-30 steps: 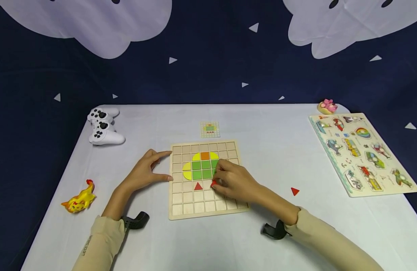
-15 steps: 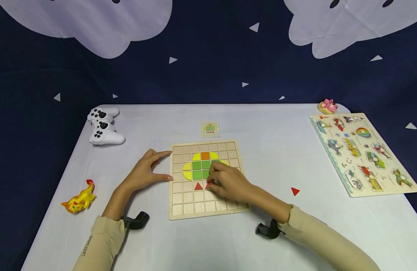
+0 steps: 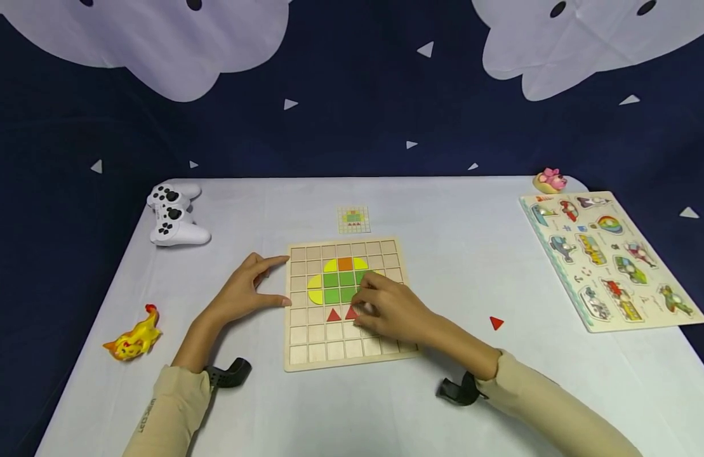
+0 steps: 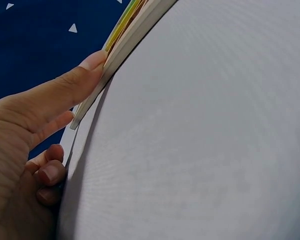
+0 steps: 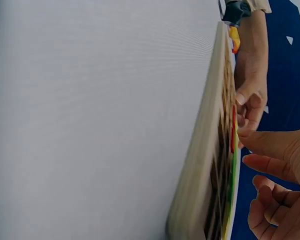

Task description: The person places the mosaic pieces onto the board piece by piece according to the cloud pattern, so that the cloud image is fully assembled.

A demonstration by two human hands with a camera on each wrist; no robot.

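Observation:
A wooden grid board (image 3: 317, 353) lies mid-table, bearing green squares (image 3: 331, 279), an orange square (image 3: 345, 264) and yellow rounded pieces (image 3: 315, 291). My left hand (image 3: 243, 291) rests along its left edge, index finger and thumb spread apart and touching the rim. In the row below the green lie two red triangles, one at left (image 3: 333, 315) and a second triangle (image 3: 350, 313) by my right fingertips. My right hand (image 3: 396, 309) hovers low over the board, hiding some cells. In the right wrist view its thumb (image 5: 255, 140) is right at the red piece (image 5: 233, 127), index finger apart.
A loose red triangle (image 3: 496, 323) lies right of the board. Behind it is a small pattern card (image 3: 354, 219). A white game controller (image 3: 177, 216) and yellow animal toy (image 3: 136, 335) lie left; a picture puzzle (image 3: 611, 260) and pink figurine (image 3: 550, 181) lie right.
My right hand moved slightly left with the second red triangle, then its fingers eased off, leaving the triangle in the cell beside the first. My left hand stayed put.

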